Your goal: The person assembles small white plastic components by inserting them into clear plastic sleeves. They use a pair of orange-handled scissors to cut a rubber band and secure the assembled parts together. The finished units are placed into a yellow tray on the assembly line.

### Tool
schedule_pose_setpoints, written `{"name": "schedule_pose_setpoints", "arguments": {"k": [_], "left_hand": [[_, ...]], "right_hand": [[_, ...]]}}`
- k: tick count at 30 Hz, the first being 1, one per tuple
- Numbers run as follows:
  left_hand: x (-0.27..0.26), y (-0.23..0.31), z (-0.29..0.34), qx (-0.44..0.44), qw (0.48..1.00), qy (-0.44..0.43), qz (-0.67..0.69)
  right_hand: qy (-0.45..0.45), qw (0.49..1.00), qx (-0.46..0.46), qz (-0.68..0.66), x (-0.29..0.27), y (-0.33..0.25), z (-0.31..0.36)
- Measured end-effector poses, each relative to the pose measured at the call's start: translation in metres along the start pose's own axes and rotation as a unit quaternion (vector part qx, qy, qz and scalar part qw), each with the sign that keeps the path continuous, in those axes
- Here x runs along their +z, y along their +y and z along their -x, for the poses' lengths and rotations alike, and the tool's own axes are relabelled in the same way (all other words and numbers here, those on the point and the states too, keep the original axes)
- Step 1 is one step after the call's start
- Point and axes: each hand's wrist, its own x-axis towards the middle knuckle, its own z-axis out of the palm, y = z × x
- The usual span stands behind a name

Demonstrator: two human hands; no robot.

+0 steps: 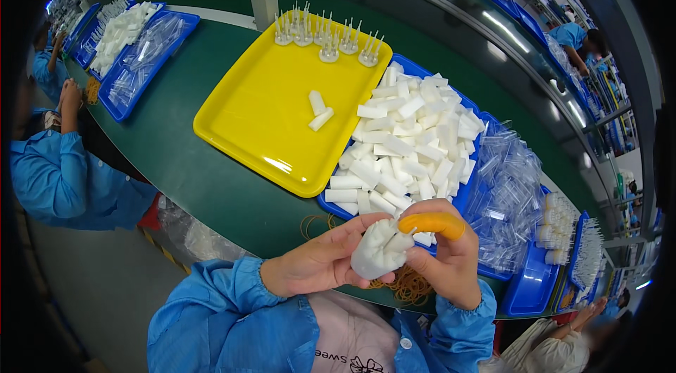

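Observation:
Close to my body, a bundle of white foam pieces [377,253] is between my two hands. The left hand [317,257] cups it from the left, fingers curled around its side and underneath. On the other side, my right hand [451,260] pinches its edge between thumb and index finger. A yellow-orange finger cot [433,224] covers that index finger. Whether a band goes round the bundle cannot be made out. Brown rubber bands [407,287] lie in a tangle below the hands. Just beyond them, loose white foam pieces [408,144] are heaped on a blue tray [468,186].
A yellow tray [243,102] carries two loose foam pieces and several pronged clear parts [329,49] at its far edge. Right of the foam heap are clear plastic tubes [503,197] and another blue tray [531,281]. At the left, a blue-sleeved person [70,169] works at the green table [158,144].

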Motion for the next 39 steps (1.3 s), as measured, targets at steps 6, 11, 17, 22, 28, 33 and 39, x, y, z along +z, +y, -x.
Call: {"name": "schedule_pose_setpoints", "arguments": {"k": [6,11,17,22,28,33,39], "left_hand": [[-0.008,-0.009,0.0,-0.039,0.993,0.001,0.109],[-0.004,-0.008,0.0,-0.024,0.992,0.016,0.122],[0.009,-0.015,-0.006,-0.041,0.993,0.048,0.097],[0.015,-0.019,-0.007,-0.03,0.996,0.081,0.021],[0.021,-0.023,-0.009,0.126,0.964,0.13,-0.195],[0.024,-0.021,-0.004,0.119,0.949,0.184,-0.226],[0.016,-0.02,-0.004,0.085,0.964,0.149,-0.204]], "right_hand": [[-0.048,0.997,-0.01,0.065,-0.006,-0.006,0.004],[0.017,0.99,-0.037,0.136,0.005,-0.014,0.011],[-0.026,0.961,-0.078,0.265,0.011,-0.019,0.012],[0.023,0.94,-0.104,0.325,0.016,-0.014,0.018],[0.035,0.889,-0.093,0.447,0.018,-0.011,0.024],[0.084,0.943,-0.012,0.322,-0.006,-0.021,0.044],[0.096,0.826,0.034,0.554,-0.078,0.034,0.082]]}}
